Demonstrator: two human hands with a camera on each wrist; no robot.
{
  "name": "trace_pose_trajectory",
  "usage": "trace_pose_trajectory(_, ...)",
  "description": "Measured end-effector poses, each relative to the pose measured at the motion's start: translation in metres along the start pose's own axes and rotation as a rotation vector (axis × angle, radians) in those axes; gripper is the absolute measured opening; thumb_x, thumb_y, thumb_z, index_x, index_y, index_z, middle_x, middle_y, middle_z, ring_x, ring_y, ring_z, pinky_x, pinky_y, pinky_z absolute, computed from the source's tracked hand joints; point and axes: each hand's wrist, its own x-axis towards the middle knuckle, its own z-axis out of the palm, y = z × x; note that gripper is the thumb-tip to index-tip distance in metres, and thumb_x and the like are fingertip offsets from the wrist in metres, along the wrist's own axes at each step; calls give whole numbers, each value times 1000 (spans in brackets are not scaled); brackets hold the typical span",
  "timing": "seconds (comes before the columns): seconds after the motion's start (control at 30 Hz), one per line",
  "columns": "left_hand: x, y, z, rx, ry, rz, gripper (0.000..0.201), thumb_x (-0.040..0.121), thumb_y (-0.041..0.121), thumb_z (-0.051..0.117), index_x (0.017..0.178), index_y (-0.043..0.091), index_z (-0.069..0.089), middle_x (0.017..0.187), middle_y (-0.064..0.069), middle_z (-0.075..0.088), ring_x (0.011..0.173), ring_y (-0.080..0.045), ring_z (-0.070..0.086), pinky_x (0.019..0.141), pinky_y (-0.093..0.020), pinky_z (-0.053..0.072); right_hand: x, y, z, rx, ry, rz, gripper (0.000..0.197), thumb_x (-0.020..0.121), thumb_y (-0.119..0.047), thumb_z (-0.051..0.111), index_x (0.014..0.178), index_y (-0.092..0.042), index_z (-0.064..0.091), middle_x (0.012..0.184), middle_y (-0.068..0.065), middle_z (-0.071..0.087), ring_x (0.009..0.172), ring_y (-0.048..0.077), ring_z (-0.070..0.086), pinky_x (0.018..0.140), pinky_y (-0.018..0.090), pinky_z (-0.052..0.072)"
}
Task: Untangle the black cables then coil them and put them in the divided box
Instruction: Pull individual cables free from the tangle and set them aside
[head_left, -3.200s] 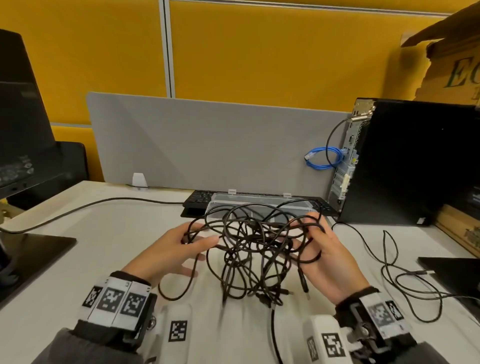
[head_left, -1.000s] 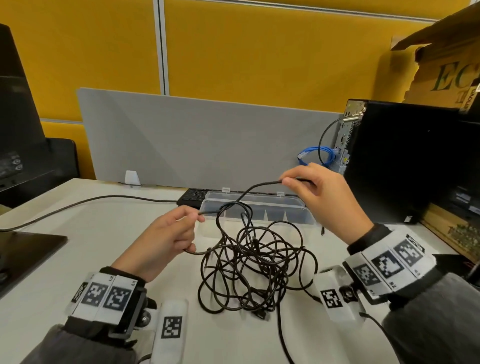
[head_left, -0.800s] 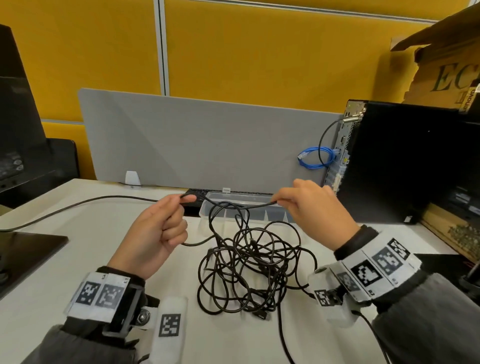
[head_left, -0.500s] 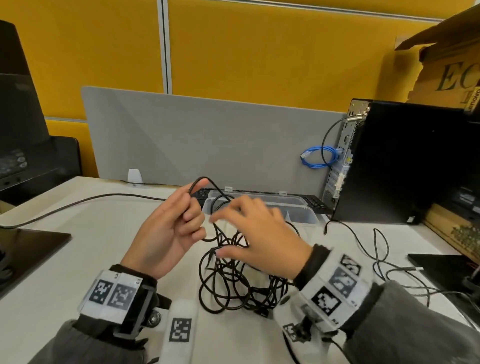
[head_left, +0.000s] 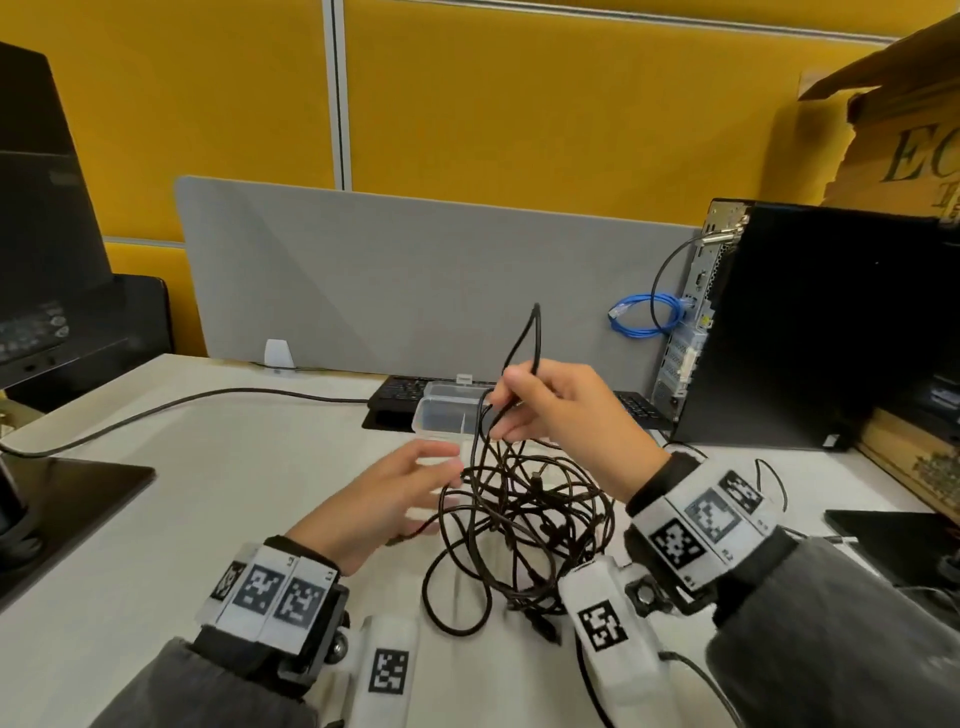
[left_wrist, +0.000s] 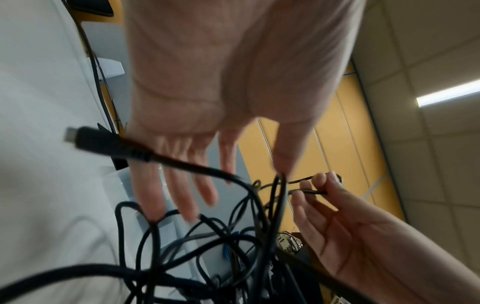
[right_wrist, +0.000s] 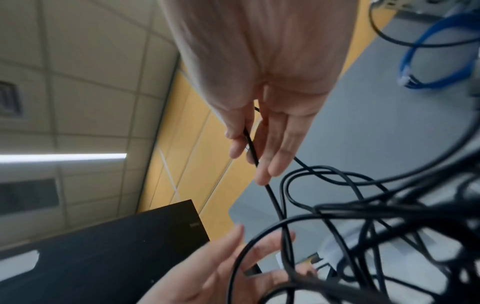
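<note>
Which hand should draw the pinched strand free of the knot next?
Right. The right hand already pinches a raised loop of the tangled black cables, above the pile. The left hand is open beside the tangle, holding nothing, so probably better for steadying it.

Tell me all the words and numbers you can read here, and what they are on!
"EC": big dark letters on the cardboard box at the top right; the rest is cut off.
Smaller print below it on the box: too blurred to read.
Wrist bands: black-and-white square codes, no readable words.
Monitor labels: too small to read.
</note>
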Motion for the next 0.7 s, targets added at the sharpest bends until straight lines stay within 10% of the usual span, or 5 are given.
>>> trace_pose_trajectory(0.2,-1,-6,16,-31,-114,7,19,91,5,54,110,3,53,70,-6,59,50,-16,57,46,-25,47,-19,15,0,-512,-156,51,29,94,-40,46,108,-15,50,108,1,55,88,14,59,75,30,51)
trace_pose_trajectory(0.3,1,-4,18,-189,-51,-6,10,94,3,47,102,0,53,68,-7,63,51,-17,62,43,-24,49,-41,6,4,-576,-5,-162,29,89,-49,48,95,-21,48,95,-7,50,80,7,47,71,23,44)
trace_pose_trajectory(0.5,4,-4,16,-468,65,-44,12,95,6,44,89,2,53,67,-7,66,51,-16,63,43,-25,52,-65,1,29,-962,-474,-273,34,94,-45,44,118,-23,50,90,-5,61,83,15,54,97,33,32)
trace_pose_trajectory(0.7,12,-5,9,-642,272,23,24,89,-4,43,67,5,47,58,-8,57,56,-20,58,47,-26,51,-55,-15,-5,-775,-388,-185,28,95,-38,43,109,-26,64,90,-17,64,77,1,55,80,18,39)
